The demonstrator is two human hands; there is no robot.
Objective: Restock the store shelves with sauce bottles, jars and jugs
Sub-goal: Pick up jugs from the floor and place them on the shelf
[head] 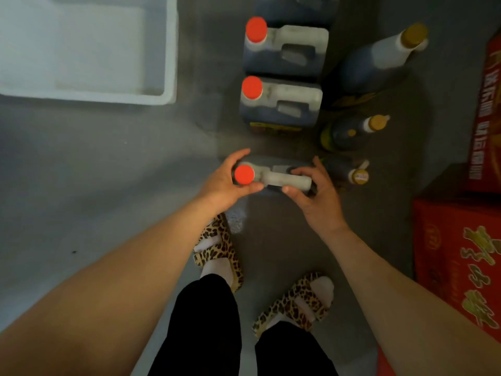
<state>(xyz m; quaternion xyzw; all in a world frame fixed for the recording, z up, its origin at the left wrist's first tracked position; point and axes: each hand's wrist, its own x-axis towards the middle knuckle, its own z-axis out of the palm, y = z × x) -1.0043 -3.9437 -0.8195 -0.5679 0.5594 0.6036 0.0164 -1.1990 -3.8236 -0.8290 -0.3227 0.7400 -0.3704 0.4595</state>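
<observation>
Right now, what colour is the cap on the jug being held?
Red cap, clearest in the head view.

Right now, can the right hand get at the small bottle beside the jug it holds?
Probably yes, but not yet: the right hand grips the jug handle. The small bottle stands just beyond its fingers, nothing between them.

Grey concrete floor (108,172) all around, with a white foam box (168,50) sitting open at the top left. Red printed cartons (458,256) are stacked along the right edge, and down below you get leopard-print sandals (217,256) over white socks plus black trousers (206,329).
</observation>
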